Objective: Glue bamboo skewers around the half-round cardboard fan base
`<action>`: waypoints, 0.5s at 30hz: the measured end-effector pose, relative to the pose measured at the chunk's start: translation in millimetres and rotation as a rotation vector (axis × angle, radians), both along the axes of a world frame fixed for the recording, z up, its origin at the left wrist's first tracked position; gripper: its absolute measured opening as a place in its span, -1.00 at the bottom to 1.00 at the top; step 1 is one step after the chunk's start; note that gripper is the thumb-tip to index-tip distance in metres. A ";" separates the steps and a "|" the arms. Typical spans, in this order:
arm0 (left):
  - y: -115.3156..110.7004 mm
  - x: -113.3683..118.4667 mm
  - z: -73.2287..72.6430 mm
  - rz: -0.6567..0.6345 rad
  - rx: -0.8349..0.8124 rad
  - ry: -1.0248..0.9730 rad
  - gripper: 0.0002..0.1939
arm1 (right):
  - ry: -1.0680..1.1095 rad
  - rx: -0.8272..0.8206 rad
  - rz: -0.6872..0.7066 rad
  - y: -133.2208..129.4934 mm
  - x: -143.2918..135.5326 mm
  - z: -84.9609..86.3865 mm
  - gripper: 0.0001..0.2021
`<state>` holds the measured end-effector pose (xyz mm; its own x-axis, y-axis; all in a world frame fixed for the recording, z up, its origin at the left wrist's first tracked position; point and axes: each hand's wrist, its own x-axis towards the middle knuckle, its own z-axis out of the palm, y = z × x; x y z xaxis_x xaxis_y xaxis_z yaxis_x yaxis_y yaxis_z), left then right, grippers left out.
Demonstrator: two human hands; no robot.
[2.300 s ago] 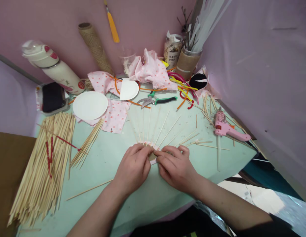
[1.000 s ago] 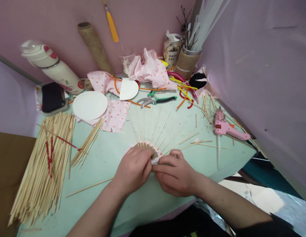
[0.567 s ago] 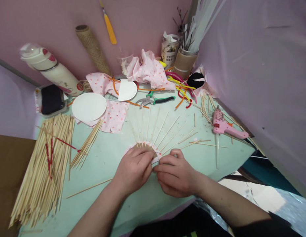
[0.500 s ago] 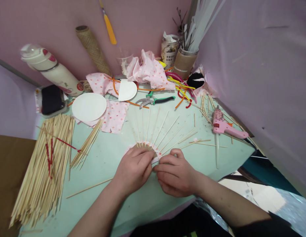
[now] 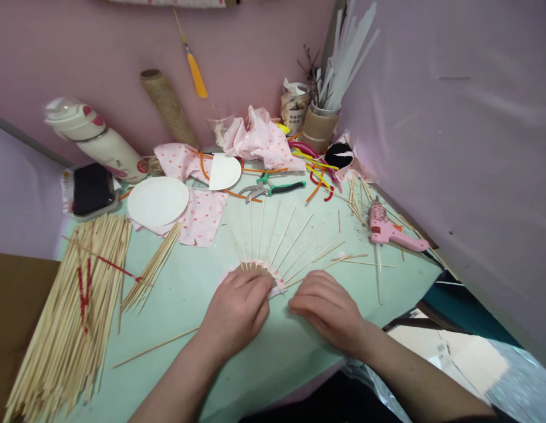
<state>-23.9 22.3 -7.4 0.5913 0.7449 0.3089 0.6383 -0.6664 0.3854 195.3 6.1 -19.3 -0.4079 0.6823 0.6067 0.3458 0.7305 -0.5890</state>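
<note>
A fan lies on the table in front of me, a half-round brown cardboard base edged with pink dotted cloth. Thin wooden sticks spread outward from it like rays. My left hand grips the base, fingers over the cardboard and thumb at its right side, so most of the base is hidden. Just right of the base, my right hand is closed, apart from the fan, with fingertips pinched together. Whatever is between those fingertips is too small to make out.
Bundled sticks cover the left side, beside a smaller bundle. Green-handled pruning shears lie behind the fan, near white paper discs and crumpled dotted cloth. A pink glue gun lies at the right.
My right hand has drawn away to the right from the fan's corner, and its raised index finger has curled down. My left hand stays on the base. The view has tilted slightly.
</note>
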 end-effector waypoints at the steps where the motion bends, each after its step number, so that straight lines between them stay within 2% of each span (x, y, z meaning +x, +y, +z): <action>1: -0.1 -0.3 -0.4 -0.002 0.003 -0.001 -0.74 | -0.001 -0.011 -0.025 -2.5 6.5 3.6 -0.82; 4: -0.4 -0.9 -2.1 0.000 0.008 -0.008 -0.72 | -0.101 -0.041 -0.202 -4.9 40.6 13.9 -0.81; 5: -0.6 -1.0 -2.5 0.000 0.008 -0.011 -0.72 | -0.164 -0.047 -0.304 -2.9 56.6 16.4 -0.83; 7: -0.9 -0.8 -2.8 0.002 0.003 -0.015 -0.72 | -0.301 -0.066 -0.592 6.0 92.8 19.2 -0.82; 9: -1.3 -0.3 -2.4 0.002 -0.008 -0.012 -0.73 | -0.450 -0.121 -0.808 19.1 129.1 18.8 -0.71; 11: -1.8 0.4 -1.5 -0.001 -0.008 -0.008 -0.75 | -0.602 -0.180 -0.871 32.9 158.8 15.9 -0.59; 15: -2.8 1.3 -0.1 0.005 -0.001 0.002 -0.77 | -0.730 -0.355 -0.763 52.0 187.0 8.9 -0.57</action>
<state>-22.5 19.5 -7.5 0.5880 0.7484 0.3069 0.6427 -0.6626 0.3845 382.2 58.1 -10.5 0.0128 0.9935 0.1134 0.9809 0.0096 -0.1945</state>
